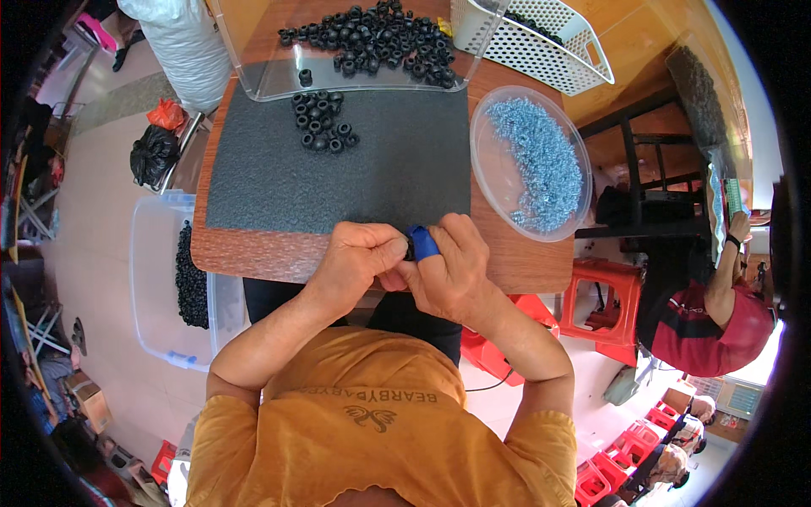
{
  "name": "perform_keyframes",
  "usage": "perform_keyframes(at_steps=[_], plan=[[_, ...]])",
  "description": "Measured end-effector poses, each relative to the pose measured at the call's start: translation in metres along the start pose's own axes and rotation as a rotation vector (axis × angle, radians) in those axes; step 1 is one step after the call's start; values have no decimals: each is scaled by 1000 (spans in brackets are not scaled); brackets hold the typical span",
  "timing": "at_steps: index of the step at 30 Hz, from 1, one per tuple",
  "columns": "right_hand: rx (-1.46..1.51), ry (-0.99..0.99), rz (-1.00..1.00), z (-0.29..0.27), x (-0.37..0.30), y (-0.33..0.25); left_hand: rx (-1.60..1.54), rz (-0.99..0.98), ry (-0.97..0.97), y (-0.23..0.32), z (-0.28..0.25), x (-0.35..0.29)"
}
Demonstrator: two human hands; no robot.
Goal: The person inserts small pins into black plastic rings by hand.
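My left hand (365,255) and my right hand (452,264) meet just over the near edge of the table. Their fingers are pinched together around a small black part (410,248), mostly hidden by the fingertips. Blue tape (422,242) is wrapped round a finger of my right hand. Beyond the hands, a small group of round, hollow black parts (318,124) lies on a dark grey mat (389,169). To the right, a clear round tub (490,156) holds many tiny, shiny blue pieces (549,165).
A clear tray (355,89) with a large heap of black parts (372,38) stands at the back. Beside it is a white perforated basket (541,59). On the floor at left sits a clear bin (152,287) of black pieces. A person in red (710,325) works at right, near red stools (601,300).
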State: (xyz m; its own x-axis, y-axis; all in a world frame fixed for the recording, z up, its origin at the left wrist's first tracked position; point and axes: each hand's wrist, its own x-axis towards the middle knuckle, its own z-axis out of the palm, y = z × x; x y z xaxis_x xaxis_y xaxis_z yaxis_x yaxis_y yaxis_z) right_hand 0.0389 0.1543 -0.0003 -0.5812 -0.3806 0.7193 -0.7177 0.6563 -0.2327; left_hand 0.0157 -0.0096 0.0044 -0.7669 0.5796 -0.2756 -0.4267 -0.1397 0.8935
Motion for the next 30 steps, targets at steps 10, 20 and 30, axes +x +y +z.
perform_keyframes(at_steps=[10,20,30], plan=[[10,-115,-61,-8,9,3,192,49,108,0,11,-1],[-28,100,126,-6,9,5,-102,61,-49,15,12,2],[-27,-84,144,-15,9,-6,65,53,-14,22,3,-2]])
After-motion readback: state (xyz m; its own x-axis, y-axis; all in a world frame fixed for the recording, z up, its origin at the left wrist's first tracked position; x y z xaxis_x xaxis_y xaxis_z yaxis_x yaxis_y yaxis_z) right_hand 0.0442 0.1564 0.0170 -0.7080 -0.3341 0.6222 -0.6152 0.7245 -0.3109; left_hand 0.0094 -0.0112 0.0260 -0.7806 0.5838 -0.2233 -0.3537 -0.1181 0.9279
